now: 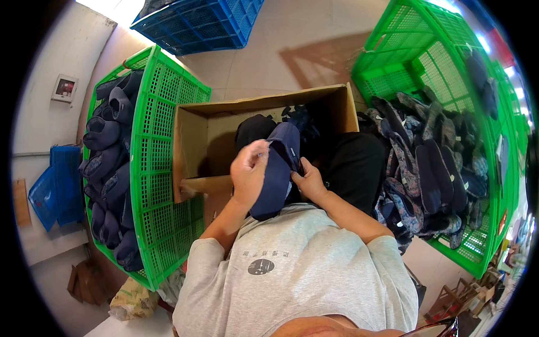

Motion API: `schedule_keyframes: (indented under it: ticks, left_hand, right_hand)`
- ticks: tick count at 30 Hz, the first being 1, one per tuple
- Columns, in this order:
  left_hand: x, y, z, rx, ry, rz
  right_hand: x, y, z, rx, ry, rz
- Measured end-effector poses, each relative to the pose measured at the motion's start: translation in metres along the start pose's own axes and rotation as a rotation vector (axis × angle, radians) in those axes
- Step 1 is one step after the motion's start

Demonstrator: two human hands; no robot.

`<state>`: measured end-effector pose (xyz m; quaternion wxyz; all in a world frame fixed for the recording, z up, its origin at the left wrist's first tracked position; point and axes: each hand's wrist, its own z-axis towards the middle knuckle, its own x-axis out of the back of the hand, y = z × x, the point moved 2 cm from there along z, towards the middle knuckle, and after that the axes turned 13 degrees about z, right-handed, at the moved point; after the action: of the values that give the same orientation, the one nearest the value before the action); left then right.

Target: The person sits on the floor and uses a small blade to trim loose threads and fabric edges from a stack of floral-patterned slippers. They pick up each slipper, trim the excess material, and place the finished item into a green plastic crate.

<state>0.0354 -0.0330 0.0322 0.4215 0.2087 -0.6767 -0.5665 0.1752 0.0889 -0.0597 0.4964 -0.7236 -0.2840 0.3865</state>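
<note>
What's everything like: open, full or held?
Navy slipper: held in the hands
Left hand: fingers bent, at the slipper
Right hand: gripping the slipper's edge
Cardboard box: open, dark pieces inside
Left green crate: crammed with navy footwear
Right green crate: open, partly filled

I saw the blue crate (193, 29) cut off at the frame's top; centrally, fingertips of the left hand (247, 173) blurred, and black trousers (356, 171) hid part of the cardboard box (186, 147).

Glare (115, 8) whitens the top left while edges curve into black
</note>
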Motion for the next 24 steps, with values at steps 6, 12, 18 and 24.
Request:
schedule_keyframes:
  ticks: [6,12,18,24]
  left_hand:
    - [0.028,-0.009,0.025,0.060,-0.098,0.342]
    - [0.024,-0.005,0.032,0.099,-0.283,0.303]
    - [0.034,-0.012,0.020,0.261,-0.315,0.017]
    - [0.036,-0.001,0.000,-0.071,-0.112,0.477]
  right_hand:
    - [0.000,0.002,0.001,-0.104,-0.032,-0.084]
    - [0.000,0.013,0.002,0.061,-0.007,-0.059]
    - [-0.008,-0.001,-0.001,-0.094,-0.015,0.139]
    - [-0.007,0.009,-0.001,-0.178,0.065,0.177]
